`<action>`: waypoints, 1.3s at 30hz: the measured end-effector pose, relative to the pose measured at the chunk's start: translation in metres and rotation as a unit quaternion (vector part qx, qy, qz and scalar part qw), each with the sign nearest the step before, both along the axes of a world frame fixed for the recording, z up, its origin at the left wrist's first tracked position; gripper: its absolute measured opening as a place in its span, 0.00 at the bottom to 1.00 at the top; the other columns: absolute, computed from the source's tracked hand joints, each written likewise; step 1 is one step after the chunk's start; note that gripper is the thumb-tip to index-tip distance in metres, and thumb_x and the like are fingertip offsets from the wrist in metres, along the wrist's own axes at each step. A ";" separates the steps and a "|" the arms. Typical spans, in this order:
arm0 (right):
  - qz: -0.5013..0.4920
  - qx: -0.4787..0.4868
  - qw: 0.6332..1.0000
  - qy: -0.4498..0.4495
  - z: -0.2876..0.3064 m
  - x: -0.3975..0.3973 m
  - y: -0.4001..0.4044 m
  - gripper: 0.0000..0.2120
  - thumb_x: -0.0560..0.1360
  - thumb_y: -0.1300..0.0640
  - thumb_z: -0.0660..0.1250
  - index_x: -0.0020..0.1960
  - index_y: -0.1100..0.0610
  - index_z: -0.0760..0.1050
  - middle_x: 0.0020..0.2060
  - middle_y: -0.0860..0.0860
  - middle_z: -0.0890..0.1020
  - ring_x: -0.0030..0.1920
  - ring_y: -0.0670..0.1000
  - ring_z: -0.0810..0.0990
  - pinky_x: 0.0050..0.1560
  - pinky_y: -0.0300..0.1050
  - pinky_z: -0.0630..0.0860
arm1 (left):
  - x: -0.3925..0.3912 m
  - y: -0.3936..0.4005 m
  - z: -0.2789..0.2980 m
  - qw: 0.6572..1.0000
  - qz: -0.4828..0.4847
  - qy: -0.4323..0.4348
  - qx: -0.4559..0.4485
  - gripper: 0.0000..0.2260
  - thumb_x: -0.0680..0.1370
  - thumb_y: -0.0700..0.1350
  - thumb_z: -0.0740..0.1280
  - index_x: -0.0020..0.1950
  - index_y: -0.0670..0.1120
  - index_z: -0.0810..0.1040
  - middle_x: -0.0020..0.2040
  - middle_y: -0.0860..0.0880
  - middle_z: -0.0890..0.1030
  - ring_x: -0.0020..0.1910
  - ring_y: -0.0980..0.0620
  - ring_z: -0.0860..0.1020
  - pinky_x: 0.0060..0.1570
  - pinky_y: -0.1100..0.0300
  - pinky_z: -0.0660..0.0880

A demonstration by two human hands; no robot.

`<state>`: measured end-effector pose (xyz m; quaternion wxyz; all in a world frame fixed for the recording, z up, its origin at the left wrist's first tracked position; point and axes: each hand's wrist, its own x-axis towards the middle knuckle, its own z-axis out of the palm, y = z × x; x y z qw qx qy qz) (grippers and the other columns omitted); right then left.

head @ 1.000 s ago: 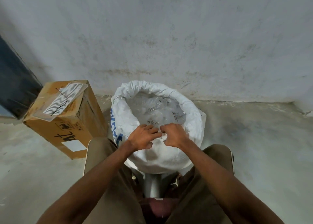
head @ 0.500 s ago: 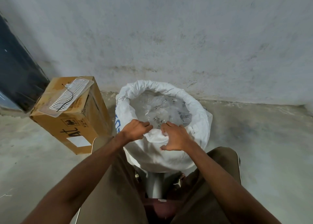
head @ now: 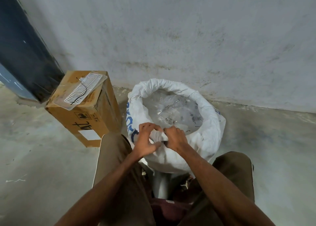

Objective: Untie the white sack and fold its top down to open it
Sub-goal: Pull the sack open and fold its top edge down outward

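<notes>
Now you pinch the near rim of the white sack (head: pixel 201 140), standing on the floor between your knees, with left hand (head: pixel 148 141) and right hand (head: pixel 174 137), finishing the fold-down; next roll that bunched fabric outward.

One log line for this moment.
sack: open, top rolled down | left hand, right hand: pinching near rim | phase: folding

I see the white sack (head: pixel 205 140) standing between my knees, its far side close to the wall (head: pixel 171 37). A cardboard box (head: pixel 82 116) blocks the left, just beside the sack and near my left knee. Bare floor (head: pixel 273 148) to the right gives open passage. Both hands occupy the near rim; the mouth beyond them is unobstructed from above.
</notes>
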<state>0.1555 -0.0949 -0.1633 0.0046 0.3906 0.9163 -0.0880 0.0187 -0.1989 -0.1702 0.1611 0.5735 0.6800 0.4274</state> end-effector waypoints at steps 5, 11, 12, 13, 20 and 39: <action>-0.014 0.087 0.996 -0.022 -0.019 -0.002 -0.017 0.15 0.67 0.57 0.77 0.52 0.53 0.79 0.44 0.52 0.84 0.43 0.57 0.85 0.42 0.48 0.78 | 0.017 0.015 0.000 0.825 0.394 -0.397 -0.077 0.30 0.72 0.59 0.72 0.68 0.45 0.71 0.64 0.46 0.74 0.62 0.44 0.75 0.63 0.47 0.75; 0.036 0.133 0.990 0.040 -0.030 0.005 -0.025 0.20 0.54 0.59 0.84 0.40 0.54 0.79 0.32 0.49 0.80 0.25 0.53 0.80 0.23 0.41 0.73 | 0.002 0.040 0.012 0.753 0.422 -0.488 -0.134 0.23 0.79 0.52 0.69 0.68 0.40 0.74 0.65 0.41 0.79 0.63 0.38 0.78 0.62 0.47 0.76; 0.036 0.126 0.991 0.040 -0.028 0.006 -0.025 0.20 0.53 0.58 0.84 0.41 0.53 0.79 0.32 0.49 0.79 0.25 0.53 0.80 0.23 0.40 0.72 | -0.001 0.043 0.016 0.741 0.403 -0.517 -0.146 0.21 0.80 0.48 0.67 0.70 0.39 0.72 0.67 0.40 0.77 0.65 0.38 0.76 0.63 0.46 0.75; 0.036 0.111 0.992 0.041 -0.026 0.007 -0.024 0.21 0.54 0.56 0.84 0.42 0.53 0.78 0.33 0.49 0.79 0.27 0.53 0.80 0.24 0.41 0.72 | -0.006 0.047 0.017 0.730 0.381 -0.548 -0.147 0.21 0.80 0.44 0.65 0.71 0.38 0.71 0.69 0.39 0.75 0.67 0.37 0.75 0.63 0.45 0.74; -0.066 -0.142 0.969 0.189 0.002 -0.004 -0.013 0.31 0.60 0.35 0.75 0.55 0.46 0.66 0.52 0.44 0.73 0.45 0.48 0.77 0.43 0.47 0.74 | -0.021 0.055 0.026 0.633 0.342 -0.693 -0.054 0.19 0.81 0.46 0.52 0.64 0.44 0.78 0.62 0.44 0.78 0.57 0.40 0.77 0.50 0.46 0.77; -0.004 0.046 0.994 0.095 -0.032 -0.072 -0.040 0.11 0.72 0.67 0.71 0.52 0.58 0.77 0.43 0.55 0.84 0.42 0.57 0.86 0.38 0.51 0.80 | -0.054 0.073 0.025 0.869 0.355 -0.305 -0.158 0.22 0.81 0.59 0.65 0.55 0.38 0.78 0.56 0.41 0.81 0.58 0.39 0.79 0.60 0.45 0.76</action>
